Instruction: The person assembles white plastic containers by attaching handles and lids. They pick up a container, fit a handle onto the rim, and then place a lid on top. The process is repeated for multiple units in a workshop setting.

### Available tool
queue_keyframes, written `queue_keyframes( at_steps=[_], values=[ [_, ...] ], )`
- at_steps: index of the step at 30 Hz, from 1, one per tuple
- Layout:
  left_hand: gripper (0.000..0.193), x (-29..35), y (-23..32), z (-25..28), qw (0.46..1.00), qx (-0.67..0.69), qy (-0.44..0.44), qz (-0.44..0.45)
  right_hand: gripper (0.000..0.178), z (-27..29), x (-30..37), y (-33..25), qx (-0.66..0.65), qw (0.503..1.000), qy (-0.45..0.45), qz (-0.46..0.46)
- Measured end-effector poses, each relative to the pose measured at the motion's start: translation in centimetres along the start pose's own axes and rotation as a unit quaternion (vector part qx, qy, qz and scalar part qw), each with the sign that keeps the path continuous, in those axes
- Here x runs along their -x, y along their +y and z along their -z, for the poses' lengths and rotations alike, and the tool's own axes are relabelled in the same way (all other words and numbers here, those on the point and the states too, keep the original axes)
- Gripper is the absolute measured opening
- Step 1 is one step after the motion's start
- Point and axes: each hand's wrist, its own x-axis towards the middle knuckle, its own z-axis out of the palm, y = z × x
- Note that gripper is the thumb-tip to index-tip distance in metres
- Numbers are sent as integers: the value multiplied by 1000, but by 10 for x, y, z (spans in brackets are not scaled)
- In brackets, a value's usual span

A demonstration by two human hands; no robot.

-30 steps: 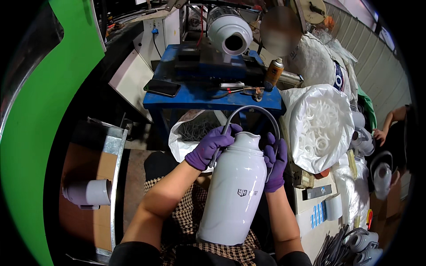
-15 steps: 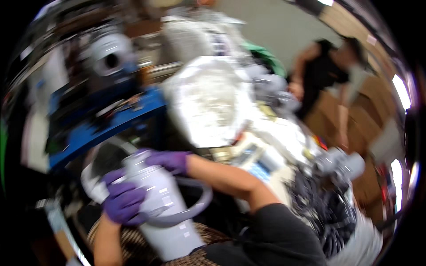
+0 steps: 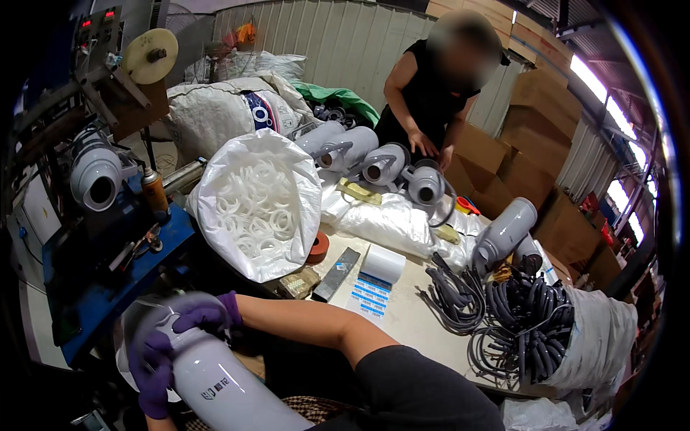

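Note:
A glossy light-grey plastic canister (image 3: 224, 384) lies tilted across my lap, printed on its side, with its narrower end away from me. My left hand (image 3: 153, 381), in a purple glove, has its fingers curled around a grey looped handle (image 3: 138, 337) at the canister's far end. The handle is smeared by motion. My right hand (image 3: 203, 314), also gloved in purple, reaches over that end from the right, its fingers bent down onto the handle and canister top. The canister's near end runs down under my right arm. Behind it is a white bag (image 3: 128, 363), mostly hidden.
A white sack of translucent rings (image 3: 255, 208) stands ahead, beside a blue bench (image 3: 169, 233). On the table (image 3: 413, 316) are a label roll (image 3: 384, 264), bundled black tubes (image 3: 532, 323) and several grey canisters (image 3: 384, 164). Across it, a co-worker (image 3: 438, 79) handles one.
The looped handle has gone from the canister's near right side to its far end. My left hand has moved down and left, and the view has swung and steadied.

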Motion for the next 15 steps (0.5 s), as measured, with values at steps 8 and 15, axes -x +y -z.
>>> queue_keyframes(
  at_steps=[8, 15],
  values=[
    [29, -15, 52, -38, 932, -187, -94, -296, 44, 56, -8, 28, 271, 955, -87, 86],
    [54, -3, -29, -18, 847, 528, 13, -59, 54, 74, -11, 24, 531, 806, -106, 241]
  ],
)
